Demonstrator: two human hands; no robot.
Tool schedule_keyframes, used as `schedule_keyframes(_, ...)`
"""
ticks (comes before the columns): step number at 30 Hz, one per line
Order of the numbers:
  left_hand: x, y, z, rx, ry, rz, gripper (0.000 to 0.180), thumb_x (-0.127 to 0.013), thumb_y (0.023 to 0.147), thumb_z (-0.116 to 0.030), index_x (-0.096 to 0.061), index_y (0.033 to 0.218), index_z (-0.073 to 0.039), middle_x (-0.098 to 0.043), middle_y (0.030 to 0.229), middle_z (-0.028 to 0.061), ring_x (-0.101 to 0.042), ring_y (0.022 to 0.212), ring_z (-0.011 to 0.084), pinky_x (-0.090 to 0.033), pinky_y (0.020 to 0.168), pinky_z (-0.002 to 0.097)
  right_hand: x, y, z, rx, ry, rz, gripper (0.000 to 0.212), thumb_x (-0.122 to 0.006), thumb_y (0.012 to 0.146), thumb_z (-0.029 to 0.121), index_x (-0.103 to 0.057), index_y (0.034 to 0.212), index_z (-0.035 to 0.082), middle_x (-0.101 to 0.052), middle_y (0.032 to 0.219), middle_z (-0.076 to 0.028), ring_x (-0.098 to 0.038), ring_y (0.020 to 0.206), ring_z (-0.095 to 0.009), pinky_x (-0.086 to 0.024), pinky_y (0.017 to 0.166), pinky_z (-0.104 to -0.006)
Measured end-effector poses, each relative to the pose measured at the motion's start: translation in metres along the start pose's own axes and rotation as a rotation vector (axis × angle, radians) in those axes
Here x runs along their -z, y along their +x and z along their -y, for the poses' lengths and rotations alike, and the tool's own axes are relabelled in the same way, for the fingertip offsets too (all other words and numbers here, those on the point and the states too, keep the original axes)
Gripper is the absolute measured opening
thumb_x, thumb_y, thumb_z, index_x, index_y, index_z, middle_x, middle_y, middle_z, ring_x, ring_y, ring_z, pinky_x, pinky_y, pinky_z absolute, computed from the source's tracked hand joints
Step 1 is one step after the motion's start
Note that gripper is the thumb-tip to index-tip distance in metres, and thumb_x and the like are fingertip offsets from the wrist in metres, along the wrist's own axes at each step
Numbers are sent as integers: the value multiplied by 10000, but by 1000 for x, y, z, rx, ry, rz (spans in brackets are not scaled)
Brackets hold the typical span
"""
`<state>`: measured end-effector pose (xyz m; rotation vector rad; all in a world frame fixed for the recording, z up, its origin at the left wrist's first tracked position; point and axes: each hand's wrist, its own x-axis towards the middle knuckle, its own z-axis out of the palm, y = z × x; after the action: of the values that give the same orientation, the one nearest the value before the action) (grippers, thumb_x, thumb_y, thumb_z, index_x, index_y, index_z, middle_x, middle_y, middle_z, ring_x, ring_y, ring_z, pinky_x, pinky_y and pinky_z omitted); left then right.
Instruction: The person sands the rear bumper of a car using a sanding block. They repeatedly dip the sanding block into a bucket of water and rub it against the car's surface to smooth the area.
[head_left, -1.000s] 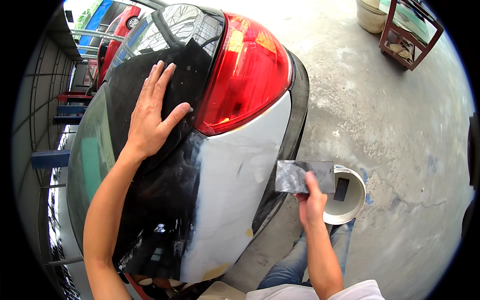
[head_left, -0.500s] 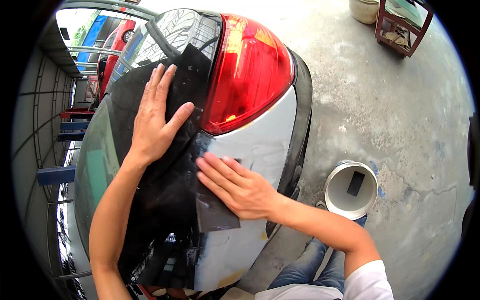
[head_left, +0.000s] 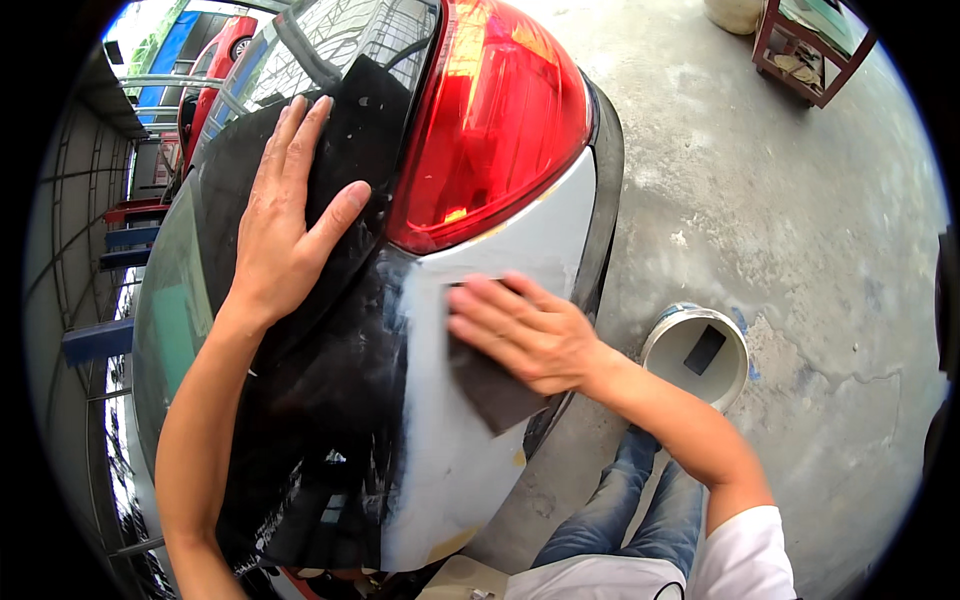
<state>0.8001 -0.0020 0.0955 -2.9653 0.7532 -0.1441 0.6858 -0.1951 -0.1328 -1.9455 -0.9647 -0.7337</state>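
Note:
My left hand [head_left: 285, 215] lies flat on the black car body panel [head_left: 310, 370], its thumb held away from the stretched fingers. To its right, my right hand [head_left: 525, 330], a little smeared by motion, presses a dark sheet of sandpaper [head_left: 490, 385] against the pale grey area [head_left: 440, 490] of the bodywork. The sheet sticks out beyond the palm on the near side; part of it is hidden under the fingers. Just above the grey area sits the red tail light [head_left: 490, 130], its lower tip close to the boundary between black and grey.
On the concrete floor [head_left: 800, 250] at the right stands a white bucket [head_left: 652, 352] with a dark rectangular piece [head_left: 705, 349] inside. A reddish-brown cart [head_left: 800, 80] is at the far right. A red car [head_left: 205, 85] shows at the far left.
My right hand and the sandpaper have slid right, off the black edge and further onto the grey area. My left hand stays on the black panel. The whole view has shifted slightly.

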Motion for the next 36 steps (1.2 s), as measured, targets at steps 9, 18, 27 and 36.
schedule_keyframes(9,-3,0,-1,-3,2,-5,765,-652,988,-452,-384,1611,-97,-337,1668,220,-329,1547,381,-281,1246,461,6,15,-2,33,30,23,537,-440,962,202,-612,1440,29,-536,1567,-137,-453,1503,-284,-258,1279,-471)
schedule_keyframes(18,0,1,-4,-7,-1,11,743,-633,1001,-430,-378,1616,-98,-340,1675,201,-334,1548,367,-275,1248,454,8,13,-6,64,50,26,565,-426,965,214,-575,1464,-3,-515,1581,-149,-433,1516,-265,-264,1279,-464)
schedule_keyframes(27,1,3,-2,-28,2,-29,762,-688,969,-435,-411,1598,-104,-360,1658,215,-368,1527,385,-322,1225,458,9,15,16,37,61,43,543,-465,950,196,-587,1428,-31,-519,1567,-178,-428,1517,-280,-319,1261,-417)
schedule_keyframes(36,2,0,-3,3,3,-23,774,-696,963,-443,-407,1598,-108,-358,1656,222,-354,1534,388,-319,1224,469,34,36,-17,146,113,145,598,-453,933,233,-548,1454,-44,-499,1585,-165,-412,1526,-283,-321,1254,-419)
